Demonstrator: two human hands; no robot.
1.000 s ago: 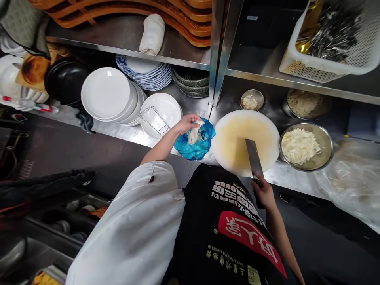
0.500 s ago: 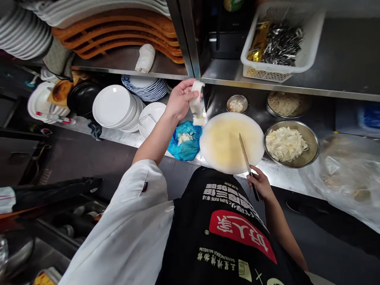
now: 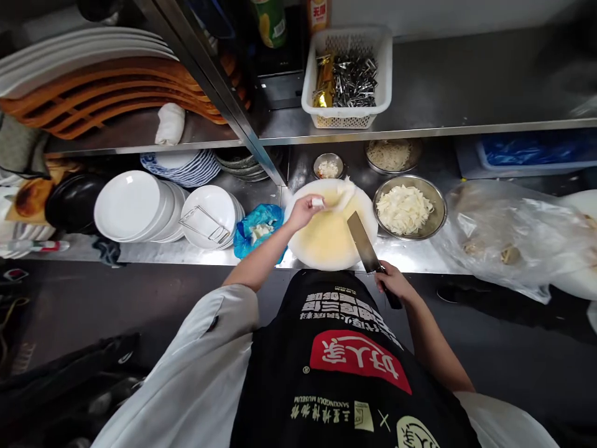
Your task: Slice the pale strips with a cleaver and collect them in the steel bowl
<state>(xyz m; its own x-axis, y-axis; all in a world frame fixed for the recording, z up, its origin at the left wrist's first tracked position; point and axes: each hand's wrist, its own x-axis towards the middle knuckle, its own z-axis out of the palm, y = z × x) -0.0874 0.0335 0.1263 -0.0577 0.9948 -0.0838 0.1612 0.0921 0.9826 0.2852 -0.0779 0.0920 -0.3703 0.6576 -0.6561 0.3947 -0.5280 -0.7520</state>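
Observation:
Over the upper part of the round white cutting board (image 3: 317, 246), my left hand (image 3: 303, 213) is closed on one end of a limp white strip of food (image 3: 346, 195). The strip's kind is unclear; its far end trails across the board's upper rim. My right hand (image 3: 394, 281) grips a broad-bladed kitchen knife (image 3: 362, 241) by its black handle, and the blade slants over the board's right edge. A steel bowl (image 3: 437, 214) of pale thin slices (image 3: 403, 210) stands right of the board. Left of it lies a blue plastic bag (image 3: 241, 241) with white pieces inside.
Stacked white plates (image 3: 128, 205) line the counter at left, with a wire tool (image 3: 205, 225) on one stack. Behind the board sit a small bowl (image 3: 328, 165) and a bowl of shreds (image 3: 392, 154). A shelf with a white basket (image 3: 347, 112) overhangs the counter. A clear bag (image 3: 504, 230) lies right.
My left hand has brought the white strip from above the blue bag rightward and down over the board. The knife has turned to show its broad side. The camera view has swung right.

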